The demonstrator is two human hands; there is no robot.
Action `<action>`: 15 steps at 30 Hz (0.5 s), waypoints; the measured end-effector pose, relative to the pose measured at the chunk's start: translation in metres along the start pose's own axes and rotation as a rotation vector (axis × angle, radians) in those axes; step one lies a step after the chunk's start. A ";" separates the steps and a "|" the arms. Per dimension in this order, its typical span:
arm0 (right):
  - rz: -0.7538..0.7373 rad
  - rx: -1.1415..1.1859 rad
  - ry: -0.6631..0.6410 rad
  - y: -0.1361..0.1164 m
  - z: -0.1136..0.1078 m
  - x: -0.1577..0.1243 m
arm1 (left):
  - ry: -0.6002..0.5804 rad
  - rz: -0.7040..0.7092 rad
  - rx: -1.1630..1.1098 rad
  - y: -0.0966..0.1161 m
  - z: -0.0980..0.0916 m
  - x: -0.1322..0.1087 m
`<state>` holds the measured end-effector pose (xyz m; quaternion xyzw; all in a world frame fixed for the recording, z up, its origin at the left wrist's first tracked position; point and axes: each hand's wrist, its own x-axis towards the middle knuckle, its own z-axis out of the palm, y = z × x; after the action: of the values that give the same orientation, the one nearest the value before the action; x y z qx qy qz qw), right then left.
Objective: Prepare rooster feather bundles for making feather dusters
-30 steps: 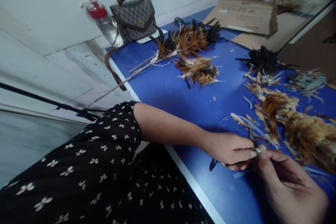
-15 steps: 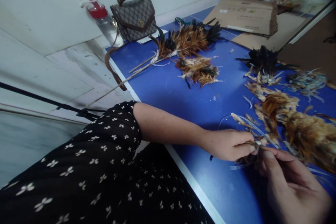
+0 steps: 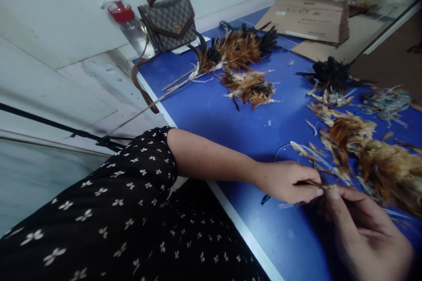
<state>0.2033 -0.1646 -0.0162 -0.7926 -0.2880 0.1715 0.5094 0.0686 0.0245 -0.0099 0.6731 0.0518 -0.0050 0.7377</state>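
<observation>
My left hand (image 3: pixel 288 183) reaches across the blue table with its fingers closed on a thin brown feather (image 3: pixel 309 181). A dark tip (image 3: pixel 264 199) pokes out below that wrist. Thumb and fingers of my right hand (image 3: pixel 372 232) pinch the same feather at its pale end, touching the left fingertips. Just behind the hands lie loose pale feathers and clear plastic strips (image 3: pixel 321 160). A large heap of tan and brown feathers (image 3: pixel 379 153) spreads to the right. Much of what sits between the fingers is hidden.
Black feathers (image 3: pixel 329 74) and a tangle of bluish strips (image 3: pixel 387 103) lie farther back. Feather bunches on sticks (image 3: pixel 237 50) rest by a handbag (image 3: pixel 169 22) and a red-capped bottle (image 3: pixel 130 26). Flattened cardboard (image 3: pixel 306 19) is at the back. The table's pale edge (image 3: pixel 242 228) runs near my body.
My left fingers have shifted slightly and more of the brown feather shows between them. The dark tip below the wrist sticks out farther. My right hand has moved a little left.
</observation>
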 end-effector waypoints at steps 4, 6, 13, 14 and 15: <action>-0.011 0.029 0.000 0.007 -0.001 0.001 | -0.034 -0.071 -0.083 -0.002 0.001 0.002; -0.008 0.039 0.028 0.004 0.000 0.000 | -0.033 -0.099 -0.138 -0.002 0.002 0.004; -0.078 -0.008 0.133 -0.018 0.010 -0.006 | -0.081 -0.087 -0.182 -0.012 0.001 0.006; -0.108 -0.023 0.131 -0.018 0.010 -0.006 | -0.061 -0.087 -0.173 -0.014 0.001 0.006; -0.139 -0.041 0.124 -0.016 0.011 -0.006 | -0.041 -0.091 -0.158 -0.015 0.002 0.005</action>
<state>0.1880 -0.1557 -0.0061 -0.7901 -0.3136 0.0805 0.5205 0.0729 0.0213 -0.0256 0.6094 0.0674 -0.0480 0.7885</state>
